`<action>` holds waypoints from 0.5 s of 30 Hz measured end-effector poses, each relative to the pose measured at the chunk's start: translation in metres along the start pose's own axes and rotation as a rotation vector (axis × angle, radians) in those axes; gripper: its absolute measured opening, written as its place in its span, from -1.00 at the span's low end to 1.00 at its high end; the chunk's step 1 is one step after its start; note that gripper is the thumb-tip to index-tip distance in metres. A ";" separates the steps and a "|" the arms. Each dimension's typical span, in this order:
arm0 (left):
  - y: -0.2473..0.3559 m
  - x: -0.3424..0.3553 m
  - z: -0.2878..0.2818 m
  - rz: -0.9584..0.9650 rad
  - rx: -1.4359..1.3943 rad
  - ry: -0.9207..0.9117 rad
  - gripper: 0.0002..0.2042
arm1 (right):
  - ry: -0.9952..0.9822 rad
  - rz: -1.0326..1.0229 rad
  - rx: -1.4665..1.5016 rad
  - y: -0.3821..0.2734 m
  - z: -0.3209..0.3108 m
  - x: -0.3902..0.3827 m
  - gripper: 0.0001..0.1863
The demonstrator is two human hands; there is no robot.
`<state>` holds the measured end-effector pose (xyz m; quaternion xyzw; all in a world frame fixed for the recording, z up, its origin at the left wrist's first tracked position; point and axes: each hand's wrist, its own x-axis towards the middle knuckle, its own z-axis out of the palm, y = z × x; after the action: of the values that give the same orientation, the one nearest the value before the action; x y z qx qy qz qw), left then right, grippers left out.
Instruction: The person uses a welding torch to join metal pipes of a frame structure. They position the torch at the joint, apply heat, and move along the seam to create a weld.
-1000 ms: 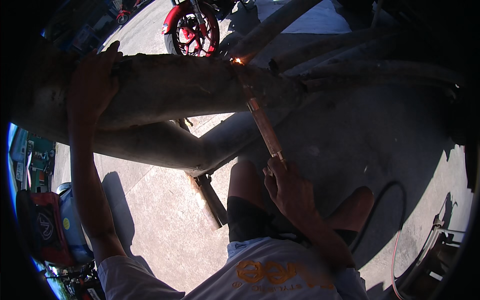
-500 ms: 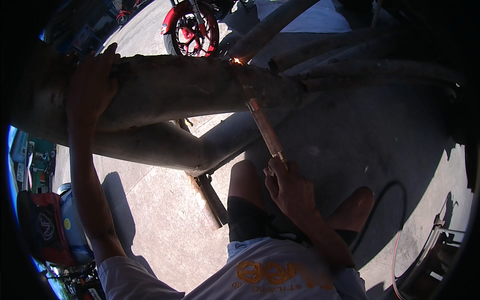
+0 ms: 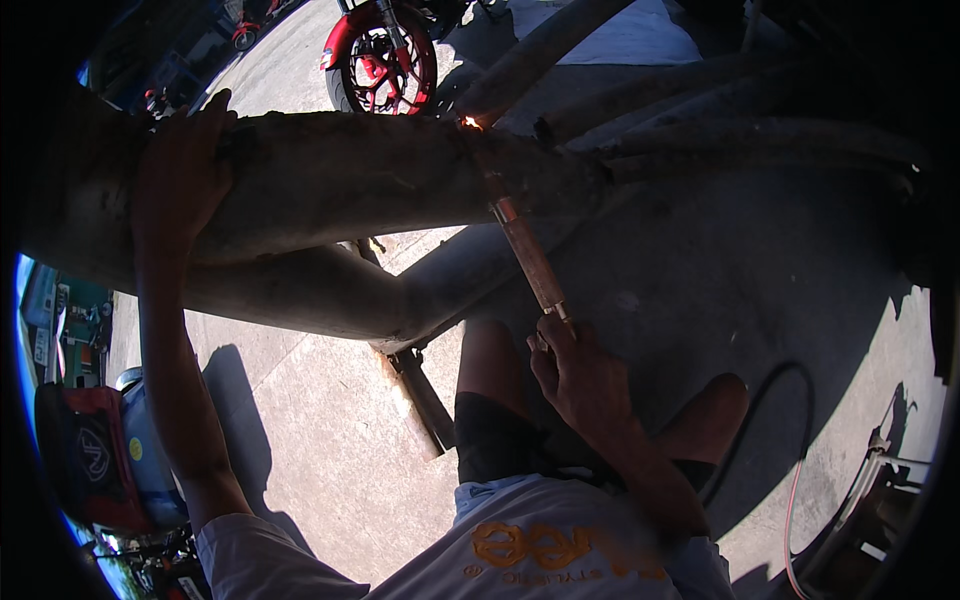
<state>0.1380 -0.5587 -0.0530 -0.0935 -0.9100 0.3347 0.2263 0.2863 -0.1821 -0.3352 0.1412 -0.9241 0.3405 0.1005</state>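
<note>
Heating seems the step in hand: our right hand (image 3: 585, 375) is wrapped round the torch (image 3: 530, 255), which reaches ahead to a flame (image 3: 471, 123) at the far edge of the thick tube (image 3: 340, 180). Our left hand (image 3: 182, 180) lies over that tube, firmness unclear. The next move calls for steady aim.

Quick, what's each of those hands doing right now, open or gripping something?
Left hand: open, resting on the thick grey tube.
Right hand: closed, holding the near end of the long torch.
</note>
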 end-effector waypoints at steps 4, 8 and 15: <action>0.002 -0.002 -0.001 0.016 0.045 0.011 -0.33 | -0.024 0.033 0.045 0.001 0.000 -0.001 -0.70; 0.000 -0.004 0.000 0.041 0.009 0.064 -0.34 | 0.018 0.055 0.128 0.002 0.004 0.000 -0.72; -0.004 -0.006 0.012 0.070 0.028 0.146 -0.38 | 0.078 0.107 0.241 0.003 0.015 -0.004 -0.73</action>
<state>0.1374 -0.5701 -0.0601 -0.1462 -0.8823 0.3476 0.2816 0.2876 -0.1888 -0.3498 0.0896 -0.8780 0.4593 0.1005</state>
